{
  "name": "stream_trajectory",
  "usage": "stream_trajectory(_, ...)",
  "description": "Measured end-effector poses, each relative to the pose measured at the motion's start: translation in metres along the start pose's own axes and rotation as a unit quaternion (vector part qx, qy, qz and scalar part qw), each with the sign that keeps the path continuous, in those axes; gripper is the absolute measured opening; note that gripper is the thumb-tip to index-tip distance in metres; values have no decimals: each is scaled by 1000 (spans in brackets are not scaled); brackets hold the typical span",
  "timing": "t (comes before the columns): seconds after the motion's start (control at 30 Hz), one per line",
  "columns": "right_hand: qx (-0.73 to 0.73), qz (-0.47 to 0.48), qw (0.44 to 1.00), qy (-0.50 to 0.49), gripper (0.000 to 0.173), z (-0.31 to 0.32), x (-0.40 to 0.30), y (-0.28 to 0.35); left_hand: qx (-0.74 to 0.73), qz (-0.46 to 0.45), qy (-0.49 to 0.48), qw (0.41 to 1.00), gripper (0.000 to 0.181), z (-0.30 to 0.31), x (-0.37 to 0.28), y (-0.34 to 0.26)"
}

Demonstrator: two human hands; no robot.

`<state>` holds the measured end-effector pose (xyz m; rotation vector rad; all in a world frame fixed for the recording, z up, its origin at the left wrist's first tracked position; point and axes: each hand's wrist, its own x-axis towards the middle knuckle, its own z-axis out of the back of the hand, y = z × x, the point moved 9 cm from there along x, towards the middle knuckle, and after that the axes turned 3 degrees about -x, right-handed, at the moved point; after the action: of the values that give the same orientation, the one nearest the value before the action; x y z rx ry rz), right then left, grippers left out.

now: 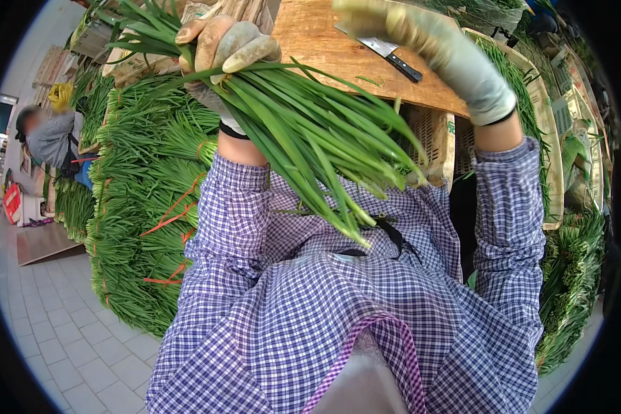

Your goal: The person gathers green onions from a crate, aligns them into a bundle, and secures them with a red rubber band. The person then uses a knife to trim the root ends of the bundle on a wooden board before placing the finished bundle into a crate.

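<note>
My left hand, in a soiled pale glove, grips a loose bunch of garlic chives around its middle. The green leaves spread past the fist to the upper left, while the paler cut ends hang down to the right in front of my checked apron. My right hand, gloved too, is blurred by motion above the wooden board; its fingertips reach the top edge of the picture. Nothing can be made out in its grasp. Beneath it on the board lies a knife with a black handle, its blade partly hidden.
Tied chive bundles are piled high along my left. A plastic crate stands under the board's near edge. More greens fill a long crate at right, with another heap below it. Another person is at far left.
</note>
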<state>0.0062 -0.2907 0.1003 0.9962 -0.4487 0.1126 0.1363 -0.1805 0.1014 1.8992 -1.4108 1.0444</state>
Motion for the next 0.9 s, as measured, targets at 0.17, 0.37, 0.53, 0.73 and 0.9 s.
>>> stream_trajectory(0.17,203,-78,975,35,76,-65,-34,-17,61,36,-19,997,12,8,4,10)
stream_trajectory(0.37,278,-132,951,43,74,-79,-30,-34,5,53,-64,997,25,47,9,2)
stream_trajectory(0.53,398,-212,892,-9,66,-75,-17,-66,-25,113,-108,987,27,96,33,20)
stream_trajectory(0.73,243,-91,952,-164,68,-39,-6,-113,406,131,-485,763,16,163,21,-36)
stream_trajectory(0.9,163,-83,974,-133,54,-44,41,-99,670,197,-478,532,18,167,52,-51)
